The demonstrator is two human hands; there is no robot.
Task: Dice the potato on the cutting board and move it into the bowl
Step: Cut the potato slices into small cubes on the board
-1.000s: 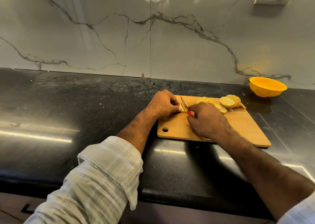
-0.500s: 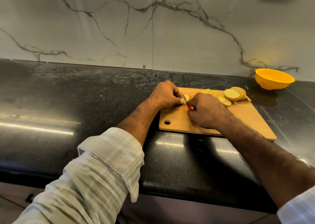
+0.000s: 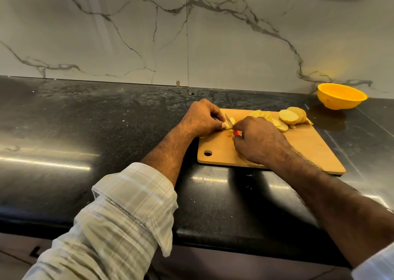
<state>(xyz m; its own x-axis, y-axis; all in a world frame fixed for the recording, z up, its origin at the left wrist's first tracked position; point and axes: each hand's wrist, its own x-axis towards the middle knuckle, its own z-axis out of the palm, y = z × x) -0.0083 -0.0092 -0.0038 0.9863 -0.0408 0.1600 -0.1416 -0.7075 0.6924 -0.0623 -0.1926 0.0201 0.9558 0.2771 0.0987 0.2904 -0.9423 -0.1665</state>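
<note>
Change since the earlier frame: both hands and the knife have been kept at the same spot on the board, the blade lowered slightly into the piece; the board, slices and bowl are unmoved, and only the camera has dipped. Head view, item by item. Cutting board (image 3: 298, 149): wooden, laid on the dark counter (image 3: 106, 130), hanging hole at its near left corner. Left hand (image 3: 200, 117): fingers curled, a small potato piece (image 3: 229, 125) pinched at the fingertips near the board's far left edge. Right hand (image 3: 255, 139): closed around the red handle of a knife (image 3: 227, 119), the short blade set against the held piece just right of the left fingertips. Potato slices (image 3: 285, 118): a row of rounds, still undiced, fanned along the far edge, just right of and beyond the right hand. Bowl (image 3: 341, 95): yellow, placed off the board at the far right by the marble wall, well apart from both hands; its contents cannot be seen. Step judged in hand: dicing one slice. Best done with the left fingertips tucked back from the blade, the piece pressed flat, and short straight downward cuts.
</note>
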